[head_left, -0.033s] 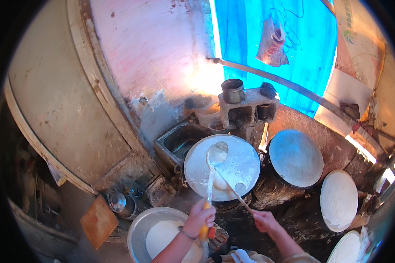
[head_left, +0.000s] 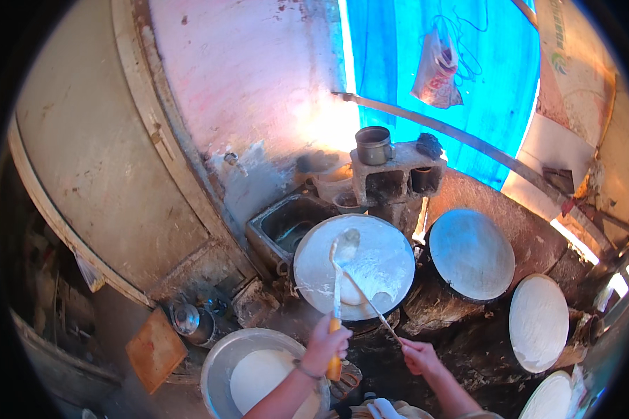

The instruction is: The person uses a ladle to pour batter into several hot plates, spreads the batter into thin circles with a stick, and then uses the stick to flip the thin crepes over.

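1. The room has a pale pink wall [head_left: 251, 63] and a bright blue sheet [head_left: 384, 56], both far ahead of the hands.
2. The left hand [head_left: 326, 343] has its fingers wrapped around the yellow handle of a ladle [head_left: 337, 297]. The ladle reaches forward over a round pan [head_left: 313, 255], which is just ahead of both hands.
3. The right hand [head_left: 421, 357] pinches the near end of a thin stick [head_left: 375, 312]. From there, the stick goes forward and to the left, and its far end appears to meet or cross the ladle; I cannot tell if they are touching.
4. What has just changed is small: the ladle's head showed its round face, and now it looks narrow, as if it is turned on its side. The left hand has moved slightly to the right. The stick has kept almost the same slant.
5. White paste [head_left: 388, 262] covers much of the pan, as a moment ago. So I judge that the work there continues, and only the ladle's angle is different.
6. Beside the left forearm is a wide basin [head_left: 219, 353] with white liquid [head_left: 258, 377]. Ahead and to the right of the right hand is a second pan [head_left: 472, 251].
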